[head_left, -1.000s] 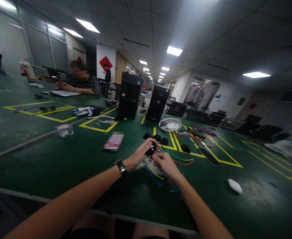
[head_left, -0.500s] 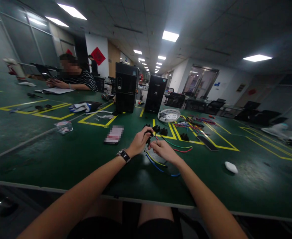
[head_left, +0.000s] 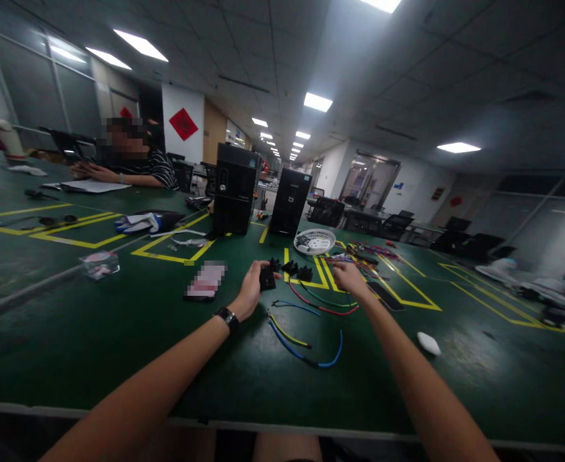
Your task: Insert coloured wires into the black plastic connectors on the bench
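Observation:
My left hand [head_left: 250, 290] is closed around a small black block-shaped part [head_left: 267, 277], held just above the table. Right of it stand more black plastic parts [head_left: 304, 274]. My right hand [head_left: 352, 280] has its fingers curled down near the bundle of coloured wires [head_left: 366, 250]; whatever they pinch is hidden. Between my arms lie loose cut wires: a red wire [head_left: 306, 299], a green wire [head_left: 328, 301], a yellow wire [head_left: 289, 330] and a blue wire [head_left: 294, 353].
Two black computer towers [head_left: 236, 192] stand at the back beside a white basket [head_left: 315, 242]. A phone [head_left: 206, 280], a clear bag [head_left: 99, 264] and gloves [head_left: 140, 222] lie leftward. A white rounded object [head_left: 428, 344] is at right. Another person [head_left: 138, 168] sits far left.
My right hand has left the black part near my left hand and moved right toward the wire bundle. My left hand keeps its black part. The view has tilted up and turned slightly right.

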Demonstrator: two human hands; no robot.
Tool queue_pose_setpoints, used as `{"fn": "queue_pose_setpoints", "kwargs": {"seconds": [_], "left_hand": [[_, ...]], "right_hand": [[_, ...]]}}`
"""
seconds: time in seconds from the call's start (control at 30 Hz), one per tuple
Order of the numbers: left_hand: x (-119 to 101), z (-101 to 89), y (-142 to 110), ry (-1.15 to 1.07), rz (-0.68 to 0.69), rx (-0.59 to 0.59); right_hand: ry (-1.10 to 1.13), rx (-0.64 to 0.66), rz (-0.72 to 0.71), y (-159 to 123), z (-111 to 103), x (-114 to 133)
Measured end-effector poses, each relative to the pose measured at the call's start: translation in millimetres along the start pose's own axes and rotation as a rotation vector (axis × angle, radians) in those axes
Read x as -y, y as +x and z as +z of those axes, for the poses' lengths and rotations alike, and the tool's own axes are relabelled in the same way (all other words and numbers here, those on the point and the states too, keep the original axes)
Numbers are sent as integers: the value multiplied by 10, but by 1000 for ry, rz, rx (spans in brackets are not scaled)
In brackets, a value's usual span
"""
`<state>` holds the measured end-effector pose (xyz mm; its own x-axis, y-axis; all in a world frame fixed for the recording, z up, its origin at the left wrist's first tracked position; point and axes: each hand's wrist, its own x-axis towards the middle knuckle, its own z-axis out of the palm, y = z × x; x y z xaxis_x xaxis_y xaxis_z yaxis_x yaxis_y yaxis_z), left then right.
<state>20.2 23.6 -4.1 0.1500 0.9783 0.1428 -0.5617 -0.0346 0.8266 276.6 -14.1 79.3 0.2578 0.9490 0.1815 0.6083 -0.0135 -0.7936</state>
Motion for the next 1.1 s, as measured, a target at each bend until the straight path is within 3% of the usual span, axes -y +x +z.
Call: {"fn": "queue_pose_setpoints", "kwargs": {"seconds": [0.13, 0.33, 0.47, 0.57, 0.63, 1.1], "left_hand": [[115, -80, -69, 67, -117, 56], [115, -91, -29, 32, -143, 72], [161, -16, -45, -21, -183, 90], [168, 24, -83, -85, -208, 76], [144, 42, -114, -112, -219, 59], [112, 64, -169, -79, -200, -3]], "right_hand": [[-161, 11, 84, 382, 354, -207], [-344, -32, 32, 566, 506, -226], [-347, 17, -191, 281, 657, -43], [-206, 295, -557, -62, 828, 138], [-117, 419, -690, -249, 925, 233], [-122, 406, -780, -576, 1016, 267]]}}
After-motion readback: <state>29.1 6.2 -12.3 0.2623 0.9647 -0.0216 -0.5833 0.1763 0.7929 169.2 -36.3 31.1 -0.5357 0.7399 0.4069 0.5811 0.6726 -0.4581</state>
